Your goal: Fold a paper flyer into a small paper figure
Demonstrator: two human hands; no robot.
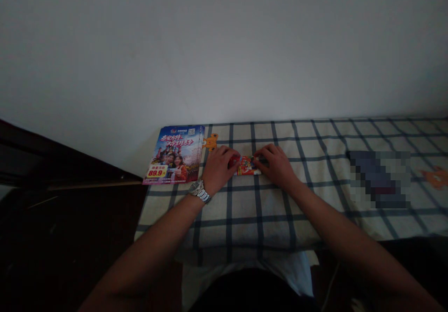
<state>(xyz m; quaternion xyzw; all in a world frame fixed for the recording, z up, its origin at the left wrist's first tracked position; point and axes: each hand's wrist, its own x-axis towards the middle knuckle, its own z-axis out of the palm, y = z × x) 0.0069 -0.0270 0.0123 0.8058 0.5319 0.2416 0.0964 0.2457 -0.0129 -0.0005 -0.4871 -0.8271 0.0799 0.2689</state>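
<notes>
A small red and yellow printed piece of paper (246, 166), seemingly folded, lies on the checked cloth in front of me. My left hand (221, 166), with a metal watch (200, 191) on its wrist, pinches the paper's left end. At its right end, the fingers of my right hand (275, 164) are closed on the edge. Fingertips hide both ends of the paper. Just left of my left hand sits a stack of colourful flyers (177, 155), its top sheet showing people, blossoms and a yellow price label.
The blue-and-white checked cloth (241, 216) covers a long surface set against a pale wall (241, 55). A blurred-out dark object (380, 179) lies to the right. Dark floor (70, 246) shows beyond the surface's left edge.
</notes>
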